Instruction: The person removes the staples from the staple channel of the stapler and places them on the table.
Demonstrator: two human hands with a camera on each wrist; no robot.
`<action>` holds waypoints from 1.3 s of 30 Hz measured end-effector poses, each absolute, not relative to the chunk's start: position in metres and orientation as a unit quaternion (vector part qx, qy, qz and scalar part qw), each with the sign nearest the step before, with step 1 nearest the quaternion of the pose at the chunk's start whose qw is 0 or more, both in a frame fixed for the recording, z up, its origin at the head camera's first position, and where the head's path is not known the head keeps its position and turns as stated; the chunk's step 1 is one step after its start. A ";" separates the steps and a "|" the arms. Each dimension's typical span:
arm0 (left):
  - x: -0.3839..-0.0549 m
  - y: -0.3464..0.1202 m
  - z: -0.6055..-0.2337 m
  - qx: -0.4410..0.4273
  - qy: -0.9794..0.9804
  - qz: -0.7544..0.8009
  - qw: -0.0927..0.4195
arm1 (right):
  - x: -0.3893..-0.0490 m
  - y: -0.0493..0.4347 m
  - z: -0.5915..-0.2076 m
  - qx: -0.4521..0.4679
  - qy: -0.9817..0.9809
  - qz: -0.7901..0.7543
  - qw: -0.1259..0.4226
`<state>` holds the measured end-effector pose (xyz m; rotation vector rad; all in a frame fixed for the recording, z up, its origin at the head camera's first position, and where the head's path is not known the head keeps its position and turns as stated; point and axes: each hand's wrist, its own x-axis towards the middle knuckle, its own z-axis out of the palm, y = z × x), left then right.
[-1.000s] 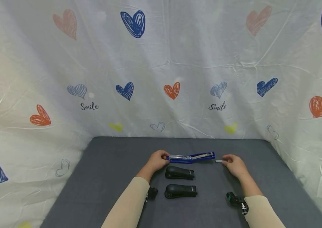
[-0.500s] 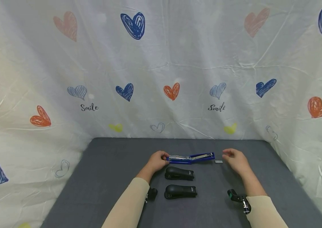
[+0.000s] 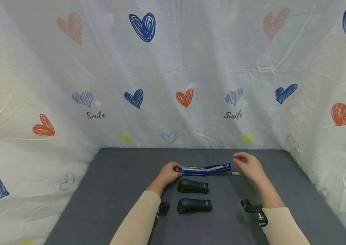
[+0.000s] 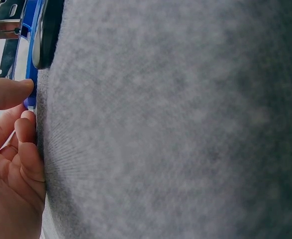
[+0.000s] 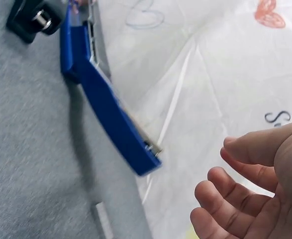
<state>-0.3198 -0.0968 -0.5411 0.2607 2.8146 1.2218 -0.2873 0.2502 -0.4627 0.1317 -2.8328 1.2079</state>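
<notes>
A blue stapler (image 3: 201,170) lies unfolded on the table, its metal staple channel showing and its top arm swung out to the right. My left hand (image 3: 169,172) pinches its left end between thumb and fingers; the left wrist view shows the thumb (image 4: 16,94) on the blue base. My right hand (image 3: 249,165) hovers off the stapler's right end, holding nothing, its fingers (image 5: 225,191) loosely bent and thumb apart from them. Below that hand, a small grey strip of staples (image 3: 235,173) lies on the table, also partly seen in the right wrist view.
Two black staplers (image 3: 193,186) (image 3: 194,205) lie in front of the blue one, one nearer me than the other. Dark grey cloth covers the table (image 3: 124,204). A white curtain with printed hearts (image 3: 160,68) hangs behind it.
My right hand has let go of the staple strip, leaving it on the table, then risen and shifted toward the back. The left hand and blue stapler stay put.
</notes>
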 end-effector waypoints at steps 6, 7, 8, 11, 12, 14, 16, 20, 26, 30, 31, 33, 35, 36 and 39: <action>-0.319 -0.098 -0.542 0.089 0.913 0.397 0.030 | -0.288 0.240 -0.452 0.052 -0.919 0.391 0.027; -0.319 -0.098 -0.542 0.090 0.913 0.398 0.029 | -0.288 0.239 -0.450 0.055 -0.919 0.390 0.027; -0.319 -0.098 -0.542 0.092 0.912 0.398 0.028 | -0.288 0.237 -0.449 0.056 -0.919 0.390 0.026; -0.318 -0.098 -0.543 0.089 0.912 0.399 0.033 | -0.290 0.232 -0.448 0.058 -0.920 0.387 0.023; -0.318 -0.098 -0.543 0.089 0.912 0.399 0.033 | -0.290 0.230 -0.447 0.058 -0.920 0.387 0.022; -0.319 -0.098 -0.544 0.090 0.912 0.399 0.034 | -0.292 0.226 -0.446 0.059 -0.920 0.386 0.019; -0.320 -0.098 -0.545 0.091 0.913 0.397 0.034 | -0.293 0.222 -0.444 0.064 -0.919 0.388 0.019; -0.323 -0.099 -0.546 0.095 0.913 0.395 0.032 | -0.295 0.213 -0.441 0.081 -0.916 0.393 0.013; -0.324 -0.099 -0.547 0.090 0.912 0.398 0.037 | -0.299 0.197 -0.438 0.099 -0.915 0.392 0.004; -0.323 -0.099 -0.546 0.090 0.912 0.398 0.036 | -0.303 0.186 -0.437 0.115 -0.913 0.390 0.000; -0.323 -0.098 -0.546 0.089 0.912 0.399 0.035 | -0.304 0.183 -0.437 0.119 -0.913 0.391 -0.002; -0.323 -0.098 -0.544 0.090 0.911 0.402 0.036 | -0.305 0.179 -0.437 0.127 -0.911 0.392 -0.006; -0.323 -0.098 -0.543 0.091 0.910 0.404 0.035 | -0.307 0.174 -0.438 0.132 -0.910 0.393 -0.014; -0.323 -0.098 -0.542 0.092 0.909 0.404 0.035 | -0.308 0.172 -0.439 0.135 -0.909 0.394 -0.019; -0.323 -0.098 -0.543 0.095 0.910 0.402 0.031 | -0.310 0.166 -0.440 0.143 -0.909 0.391 -0.028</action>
